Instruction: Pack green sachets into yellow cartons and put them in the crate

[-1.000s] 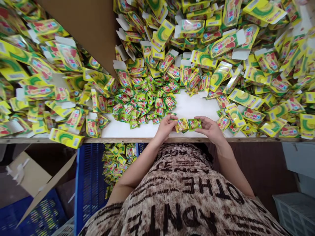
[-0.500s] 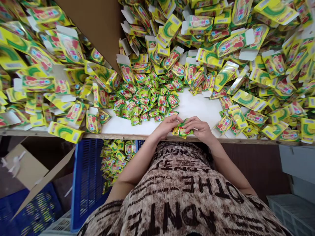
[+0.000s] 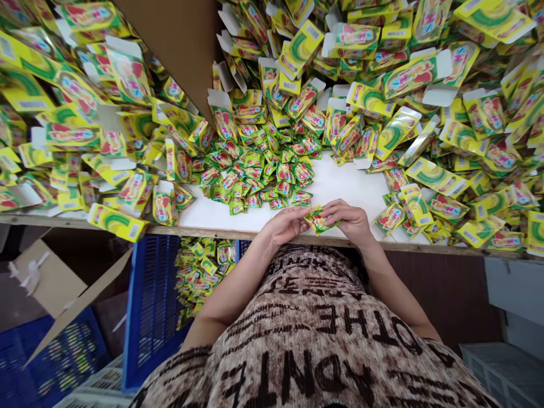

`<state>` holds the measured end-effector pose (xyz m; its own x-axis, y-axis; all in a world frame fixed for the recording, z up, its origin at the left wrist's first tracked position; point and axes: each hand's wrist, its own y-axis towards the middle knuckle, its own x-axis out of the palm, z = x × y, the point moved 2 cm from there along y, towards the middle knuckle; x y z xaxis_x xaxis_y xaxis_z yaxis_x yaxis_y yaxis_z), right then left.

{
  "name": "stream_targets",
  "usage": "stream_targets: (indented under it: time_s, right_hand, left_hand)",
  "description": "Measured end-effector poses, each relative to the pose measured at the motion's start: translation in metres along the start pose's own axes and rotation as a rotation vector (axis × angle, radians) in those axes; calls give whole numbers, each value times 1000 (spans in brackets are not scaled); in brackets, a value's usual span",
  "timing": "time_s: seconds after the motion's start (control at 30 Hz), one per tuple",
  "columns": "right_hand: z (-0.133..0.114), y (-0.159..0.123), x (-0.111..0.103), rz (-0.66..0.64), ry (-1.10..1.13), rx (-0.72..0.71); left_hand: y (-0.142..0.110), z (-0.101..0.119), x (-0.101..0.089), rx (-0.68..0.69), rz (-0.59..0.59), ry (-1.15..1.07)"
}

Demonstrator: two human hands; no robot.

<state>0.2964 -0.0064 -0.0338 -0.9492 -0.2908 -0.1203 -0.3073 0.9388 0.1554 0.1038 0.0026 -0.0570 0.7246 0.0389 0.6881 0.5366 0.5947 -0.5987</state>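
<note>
A small yellow-green candy box (image 3: 319, 221) with a red fruit print is held close to the table's front edge. My right hand (image 3: 349, 220) grips its right side, the fingers curled over the top. At the box's left end, my left hand (image 3: 288, 224) pinches with thumb and fingertips, which hide that end. Just beyond my hands lies a heap of small green wrapped candies (image 3: 255, 175) on the white tabletop (image 3: 348, 184). One loose candy (image 3: 301, 198) sits near my left fingertips.
Piled boxes (image 3: 425, 73) cover the back and right, many with open flaps. More boxes (image 3: 85, 136) lie left of a brown cardboard panel (image 3: 178, 45). Below the wooden table edge (image 3: 221, 233) stand a blue crate (image 3: 153, 306) with filled boxes and an open carton (image 3: 51, 277).
The candy box has tilted a little and shows more of its printed face between my hands. My left fingers have shifted down its left end. The camera view has moved slightly.
</note>
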Motion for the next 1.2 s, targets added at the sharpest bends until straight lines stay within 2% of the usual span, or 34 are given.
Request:
stream_targets:
  time_s: [0.07, 0.3, 0.53, 0.6, 0.63, 0.73, 0.77, 0.8, 0.87, 0.97, 1.0, 1.07, 1.13, 1.2]
  right_hand:
    - [-1, 0, 3, 13, -13, -21]
    - [-10, 2, 9, -103, 27, -72]
    - [-10, 4, 8, -173, -37, -80]
    - [-12, 0, 6, -196, -64, -64]
    - [-13, -3, 4, -160, -72, -35]
    - [-6, -13, -5, 114, -24, 157]
    - [-2, -15, -5, 150, -2, 237]
    - [2, -17, -3, 154, 8, 307]
    - [8, -17, 4, 69, -36, 402]
    - [8, -14, 11, 46, -166, 447]
    - [7, -15, 11, 80, -204, 456]
    - [4, -18, 7, 152, -271, 475]
    - [4, -25, 2, 193, -327, 488]
    - [8, -33, -3, 232, -362, 493]
  left_hand:
    - [-2, -4, -3, -1, 24, -35]
    - [-5, 0, 3, -43, 23, 14]
    - [-6, 0, 5, -39, -40, 149]
    - [-6, 0, 1, -15, -7, 142]
    - [-5, 0, 0, 0, 21, 136]
    - [-5, 1, -2, 137, 130, 219]
    - [-5, 2, -1, 219, 151, 299]
    - [-4, 2, 2, 305, 148, 395]
    - [-3, 2, 10, 452, 72, 587]
    - [3, 12, 19, 558, -42, 790]
    - [6, 23, 19, 608, -15, 849]
    - [11, 60, 11, 776, 181, 952]
    - [14, 110, -6, 1001, 529, 996]
    - [16, 158, -25, 1151, 931, 974]
